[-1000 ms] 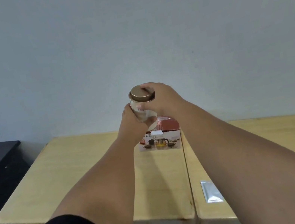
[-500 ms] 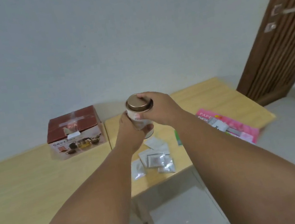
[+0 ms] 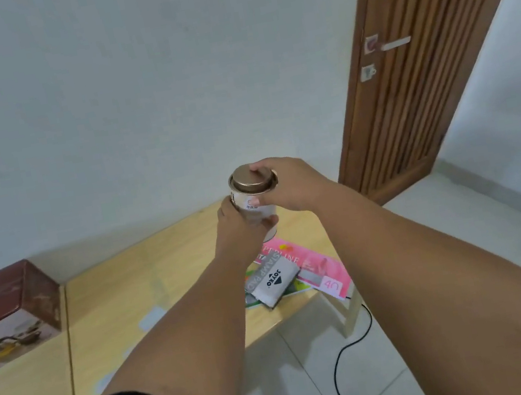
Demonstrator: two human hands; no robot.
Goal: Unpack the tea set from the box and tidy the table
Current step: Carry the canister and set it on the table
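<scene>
I hold a small white tin [image 3: 256, 210] with a bronze lid [image 3: 250, 180] up in front of me, above the right end of the wooden table [image 3: 166, 266]. My left hand [image 3: 241, 232] grips the tin's body from below and behind. My right hand [image 3: 288, 185] grips the lid's rim, thumb on the tin's side. The red tea set box [image 3: 7, 311] stands shut at the far left of the table, next to the wall.
A pink paper packet [image 3: 316, 267] and a grey stamp pad box [image 3: 272, 280] lie near the table's right edge. Blurred white sachets [image 3: 151, 317] lie on the table. A wooden door [image 3: 419, 58] stands at the right. A black cable [image 3: 349, 355] runs over the tiled floor.
My view has swung to the right, so the box has slid to the left edge and the door fills the right. Both hands keep the same hold on the tin.
</scene>
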